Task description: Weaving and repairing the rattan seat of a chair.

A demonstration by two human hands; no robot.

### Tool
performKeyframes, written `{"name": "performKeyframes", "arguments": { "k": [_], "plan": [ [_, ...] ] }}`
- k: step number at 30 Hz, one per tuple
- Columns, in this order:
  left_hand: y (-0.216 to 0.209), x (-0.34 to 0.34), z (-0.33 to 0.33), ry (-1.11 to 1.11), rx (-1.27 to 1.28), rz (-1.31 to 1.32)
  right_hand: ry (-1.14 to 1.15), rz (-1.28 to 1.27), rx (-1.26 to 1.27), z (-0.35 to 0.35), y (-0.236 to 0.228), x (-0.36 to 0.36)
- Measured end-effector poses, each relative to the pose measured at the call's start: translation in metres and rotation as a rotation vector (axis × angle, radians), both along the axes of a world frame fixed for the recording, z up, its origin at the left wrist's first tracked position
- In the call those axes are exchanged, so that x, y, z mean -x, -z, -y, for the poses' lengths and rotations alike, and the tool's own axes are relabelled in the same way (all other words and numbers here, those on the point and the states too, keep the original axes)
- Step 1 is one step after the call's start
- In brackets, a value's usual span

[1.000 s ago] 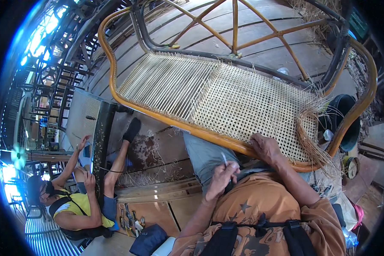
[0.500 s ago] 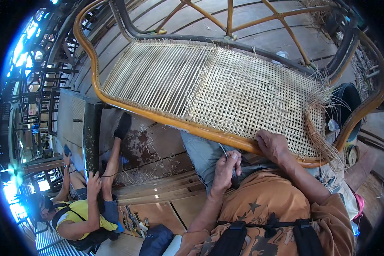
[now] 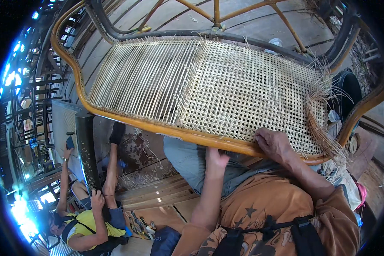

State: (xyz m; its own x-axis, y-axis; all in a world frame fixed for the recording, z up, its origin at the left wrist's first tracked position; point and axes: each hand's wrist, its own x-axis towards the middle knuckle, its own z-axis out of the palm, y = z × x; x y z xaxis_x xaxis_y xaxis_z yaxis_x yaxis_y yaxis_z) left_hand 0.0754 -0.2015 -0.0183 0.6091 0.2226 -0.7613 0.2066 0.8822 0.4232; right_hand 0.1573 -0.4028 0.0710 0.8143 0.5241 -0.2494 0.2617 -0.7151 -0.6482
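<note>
A curved rattan furniture frame [image 3: 192,133] lies across my lap, with a cane seat panel [image 3: 239,91] stretched inside it. The panel's right part is woven in an open mesh. On its left part run parallel cane strands [image 3: 145,77] with few cross strands. My right hand [image 3: 276,145] rests at the near rail on the mesh edge, fingers curled down; whatever they pinch is hidden. Under the near rail reaches my left hand [image 3: 217,158], its fingers out of sight below the frame. A bundle of loose cane strands [image 3: 315,121] hangs over the panel's right end.
At the lower left, a co-worker in a yellow top [image 3: 87,228] works at a dark-edged panel [image 3: 86,149]. Hand tools [image 3: 141,226] lie on the wooden bench beside a dark blue pouch [image 3: 164,240]. A dark bucket [image 3: 347,91] stands beyond the frame's right end. Cane scraps litter the floor.
My left hand, which held a thin strand in front of the near rail, has gone beneath the frame. My right hand stays at the rail. The view has shifted slightly.
</note>
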Motion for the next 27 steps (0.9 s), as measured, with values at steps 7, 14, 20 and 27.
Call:
{"name": "performKeyframes", "arguments": {
  "k": [7, 14, 20, 27],
  "plan": [
    [0.025, -0.051, -0.020, -0.028, 0.269, 0.467, 0.028, -0.042, -0.027, -0.001, 0.000, 0.000],
    [0.028, -0.061, -0.014, -0.038, 0.268, 0.478, 0.061, -0.034, -0.037, -0.001, -0.004, 0.000],
    [0.019, -0.069, -0.013, -0.053, 0.253, 0.510, 0.056, -0.008, -0.035, -0.003, -0.003, 0.000],
    [0.002, -0.069, -0.018, -0.084, 0.202, 0.534, 0.055, -0.015, 0.028, -0.004, 0.001, 0.001]
  ]
}}
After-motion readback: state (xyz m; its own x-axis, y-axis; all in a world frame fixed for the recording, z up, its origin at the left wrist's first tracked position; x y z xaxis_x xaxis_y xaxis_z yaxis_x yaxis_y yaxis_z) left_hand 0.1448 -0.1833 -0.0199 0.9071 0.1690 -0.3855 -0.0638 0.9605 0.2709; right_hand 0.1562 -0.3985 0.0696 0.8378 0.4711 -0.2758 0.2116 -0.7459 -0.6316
